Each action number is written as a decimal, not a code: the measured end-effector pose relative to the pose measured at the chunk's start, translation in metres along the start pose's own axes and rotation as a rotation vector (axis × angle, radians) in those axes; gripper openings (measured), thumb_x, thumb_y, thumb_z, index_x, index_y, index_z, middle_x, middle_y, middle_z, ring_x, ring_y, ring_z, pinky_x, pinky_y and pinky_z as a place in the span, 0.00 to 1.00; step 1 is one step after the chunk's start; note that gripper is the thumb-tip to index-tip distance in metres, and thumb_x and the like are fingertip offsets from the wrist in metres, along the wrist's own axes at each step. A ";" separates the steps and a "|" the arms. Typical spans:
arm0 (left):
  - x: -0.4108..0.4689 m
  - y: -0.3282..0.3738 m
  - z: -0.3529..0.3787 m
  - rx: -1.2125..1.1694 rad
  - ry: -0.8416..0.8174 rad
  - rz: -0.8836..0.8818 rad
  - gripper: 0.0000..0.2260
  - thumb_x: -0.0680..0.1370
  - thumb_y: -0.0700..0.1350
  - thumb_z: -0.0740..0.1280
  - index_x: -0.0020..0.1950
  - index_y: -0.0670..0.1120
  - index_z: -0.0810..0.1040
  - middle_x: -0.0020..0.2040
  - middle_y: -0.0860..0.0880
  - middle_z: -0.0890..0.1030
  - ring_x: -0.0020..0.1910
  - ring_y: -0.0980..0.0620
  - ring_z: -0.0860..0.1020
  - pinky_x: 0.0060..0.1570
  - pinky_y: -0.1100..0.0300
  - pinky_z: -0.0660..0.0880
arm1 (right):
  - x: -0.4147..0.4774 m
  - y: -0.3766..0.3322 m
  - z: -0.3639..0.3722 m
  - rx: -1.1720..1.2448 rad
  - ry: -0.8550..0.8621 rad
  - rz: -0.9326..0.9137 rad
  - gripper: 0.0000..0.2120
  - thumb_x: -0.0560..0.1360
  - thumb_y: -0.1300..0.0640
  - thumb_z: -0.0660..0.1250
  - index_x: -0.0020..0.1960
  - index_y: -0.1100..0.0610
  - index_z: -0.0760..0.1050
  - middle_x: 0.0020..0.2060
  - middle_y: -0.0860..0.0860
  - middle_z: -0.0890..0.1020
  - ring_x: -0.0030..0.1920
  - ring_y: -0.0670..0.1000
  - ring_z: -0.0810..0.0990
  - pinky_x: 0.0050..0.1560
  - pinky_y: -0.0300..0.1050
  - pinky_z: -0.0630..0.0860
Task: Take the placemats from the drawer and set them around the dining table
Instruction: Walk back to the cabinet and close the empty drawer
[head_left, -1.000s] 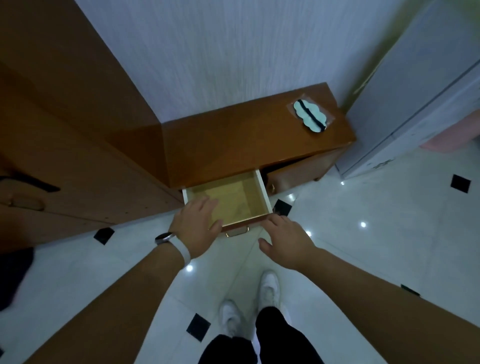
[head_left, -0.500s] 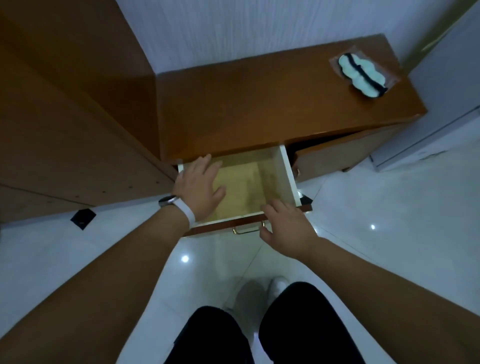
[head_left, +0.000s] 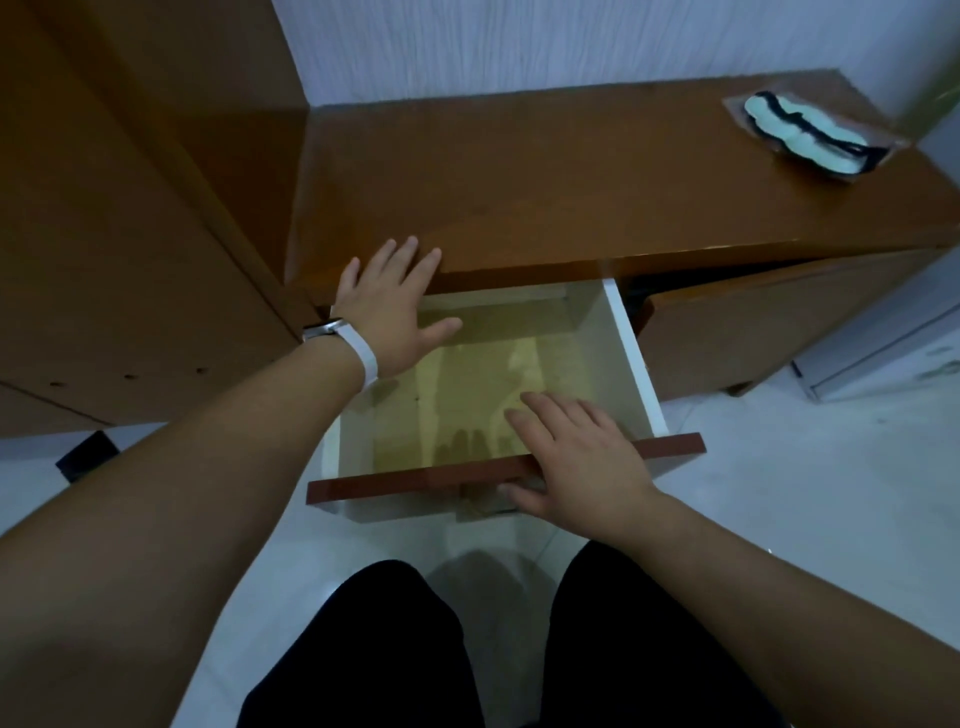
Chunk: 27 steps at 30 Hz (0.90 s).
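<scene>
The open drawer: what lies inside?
A flat yellowish sheet covers the bottom of the drawer. The left hand hides the rear left corner, the right hand the front right part.

The only camera sits on my head, looking steeply down and forward, close over the open drawer (head_left: 630, 358) and the desk (head_left: 571, 176); my forearms (head_left: 182, 493) fill the bottom corners, my knees (head_left: 395, 634) below.

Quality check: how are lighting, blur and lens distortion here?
Head view: dim, bluish light; wide-angle distortion bows the glossy brown wooden cabinet top; the pale blue packet at its right corner is smeared; left hand and right hand are reasonably sharp; the open white-walled drawer shows a soft sheen on its yellowish floor, no harsh glare.
</scene>
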<state>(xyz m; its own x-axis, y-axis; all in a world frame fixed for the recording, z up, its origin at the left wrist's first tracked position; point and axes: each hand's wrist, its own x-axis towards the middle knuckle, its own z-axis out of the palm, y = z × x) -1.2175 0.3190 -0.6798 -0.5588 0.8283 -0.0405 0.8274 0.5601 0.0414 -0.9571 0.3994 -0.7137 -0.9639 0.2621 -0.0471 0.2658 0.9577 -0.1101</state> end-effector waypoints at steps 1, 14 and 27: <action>0.000 0.000 0.002 -0.002 0.017 0.000 0.38 0.74 0.71 0.53 0.79 0.57 0.47 0.80 0.52 0.47 0.78 0.50 0.45 0.74 0.43 0.45 | 0.002 0.001 0.001 -0.008 0.024 -0.001 0.35 0.70 0.32 0.62 0.69 0.53 0.70 0.68 0.55 0.75 0.67 0.57 0.73 0.66 0.55 0.70; -0.002 -0.005 -0.005 -0.027 -0.050 0.038 0.39 0.73 0.74 0.51 0.79 0.57 0.45 0.80 0.53 0.44 0.78 0.52 0.42 0.75 0.45 0.43 | 0.063 0.020 -0.008 -0.083 0.098 0.024 0.41 0.71 0.29 0.59 0.76 0.50 0.58 0.76 0.55 0.61 0.77 0.57 0.58 0.76 0.56 0.52; 0.002 -0.007 -0.003 0.009 -0.056 0.048 0.42 0.71 0.75 0.53 0.78 0.58 0.43 0.80 0.53 0.44 0.78 0.51 0.42 0.74 0.45 0.42 | 0.126 0.040 -0.017 -0.122 0.207 0.161 0.51 0.69 0.26 0.60 0.80 0.53 0.46 0.80 0.53 0.51 0.80 0.57 0.45 0.77 0.62 0.41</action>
<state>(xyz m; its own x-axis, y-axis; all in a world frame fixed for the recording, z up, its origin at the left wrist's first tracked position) -1.2241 0.3167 -0.6773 -0.5147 0.8521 -0.0948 0.8537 0.5196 0.0353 -1.0683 0.4726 -0.7068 -0.8957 0.4184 0.1507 0.4236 0.9058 0.0029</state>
